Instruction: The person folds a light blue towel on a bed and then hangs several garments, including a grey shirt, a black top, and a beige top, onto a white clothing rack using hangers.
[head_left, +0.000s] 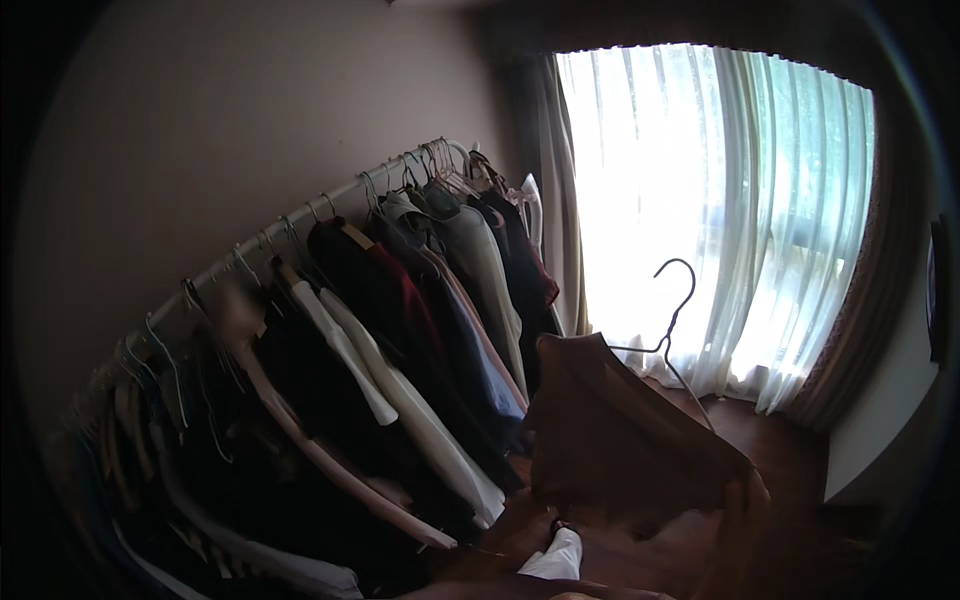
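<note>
A brown garment (637, 435) hangs slanted on a thin dark wire hanger (677, 330) in front of me, the hanger's hook pointing up. At the garment's lower right corner is my right hand (745, 491), dim and blurred, closed on the cloth. My left hand cannot be made out in the picture. Left of the garment stands a white metal clothes rail (217, 268), closely hung with clothes on wire and wooden hangers. Among them are a cream garment (427, 405), a pinkish one (322, 450), and several dark ones.
Sheer white curtains (652, 187) cover a bright window beyond the rail, with a heavier drape (559, 225) at their left. Below lies a reddish-brown floor (787, 442). A white trouser leg (555, 556) shows near the bottom. A pale low panel (874, 435) stands at right.
</note>
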